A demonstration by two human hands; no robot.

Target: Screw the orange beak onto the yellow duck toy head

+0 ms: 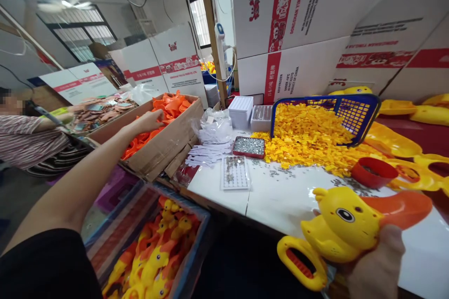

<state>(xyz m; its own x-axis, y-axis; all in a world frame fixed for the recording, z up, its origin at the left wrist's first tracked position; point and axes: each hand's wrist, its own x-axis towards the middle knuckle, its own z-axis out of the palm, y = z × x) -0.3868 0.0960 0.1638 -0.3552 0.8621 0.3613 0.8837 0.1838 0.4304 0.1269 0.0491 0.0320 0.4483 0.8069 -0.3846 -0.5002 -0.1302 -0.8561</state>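
Right hand [380,261] gripping duck toy [338,224], 4 o'clock; left hand [152,120] at orange parts [175,106], 9ish, can't tell if closed. Carton [300,67] at 2 reads "KEEP FROZEN", "PRODUCT OF CHINA".

i've got a printed white carton panel [322,14] at my 1 o'clock, wooden post [207,7] at 12, barred window [79,33] at 11, striped-top co-worker [17,138] at 10.

right hand [377,261]: blurred | left hand [151,121]: fingertips unclear | co-worker [19,135]: cut off, left edge
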